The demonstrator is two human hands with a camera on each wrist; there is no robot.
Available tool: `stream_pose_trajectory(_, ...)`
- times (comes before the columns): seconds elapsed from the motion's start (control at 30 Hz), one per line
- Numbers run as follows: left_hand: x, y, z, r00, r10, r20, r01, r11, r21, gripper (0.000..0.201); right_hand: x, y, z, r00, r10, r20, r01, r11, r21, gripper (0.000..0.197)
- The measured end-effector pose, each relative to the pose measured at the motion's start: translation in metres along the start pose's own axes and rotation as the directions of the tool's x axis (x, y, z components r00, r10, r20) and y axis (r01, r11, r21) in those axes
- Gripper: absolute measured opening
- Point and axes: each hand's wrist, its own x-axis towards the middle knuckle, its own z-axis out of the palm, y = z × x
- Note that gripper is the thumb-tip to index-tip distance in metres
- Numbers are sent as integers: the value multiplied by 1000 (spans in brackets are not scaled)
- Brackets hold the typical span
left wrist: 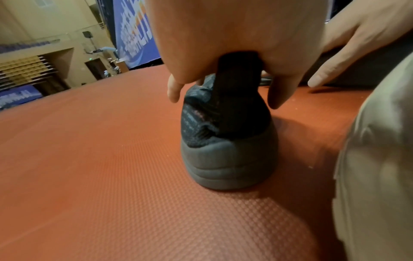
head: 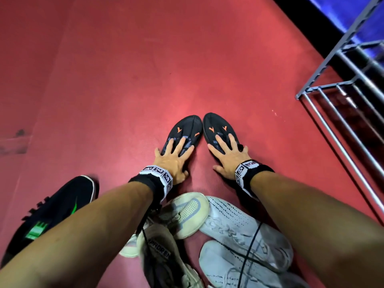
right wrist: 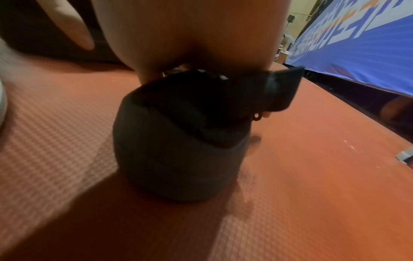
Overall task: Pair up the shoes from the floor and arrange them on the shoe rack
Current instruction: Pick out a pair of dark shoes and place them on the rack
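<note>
Black pair (head: 187, 127) matched mid-frame on the floor, left hand (head: 172, 161) and right hand (head: 228, 159) splayed flat on them; rack (head: 319, 72), right, apparently unfilled; white shoes (head: 245, 229), green-black shoe (head: 62, 206) unsorted below.

The red floor (head: 124, 80) lies open ahead and left of the left hand (head: 172, 161). The shoe rack (head: 318, 90) stands ahead-right of the right hand (head: 228, 161); pale shoes (head: 239, 225) crowd the floor behind both.

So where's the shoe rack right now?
In the head view the shoe rack stands at the upper right on the red floor, off to the right of the two black shoes.
</note>
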Motion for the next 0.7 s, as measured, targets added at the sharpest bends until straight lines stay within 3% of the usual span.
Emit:
stream_pose_trajectory(0.2,-2,-4,5,995,-95,23,97,991,-91,90,3,1,-2,999,36,35,-38,996,78,86)
stream_pose_trajectory(0.43,4,9,12,980,-192,44,197,969,-150,102,1,8,-9,994,106,38,-112,965,239,96)
stream_pose_trajectory(0.7,9,6,7,955,-226,194,277,915,-294,104,-4,2,-6,978,198,61,-207,946,248,107)
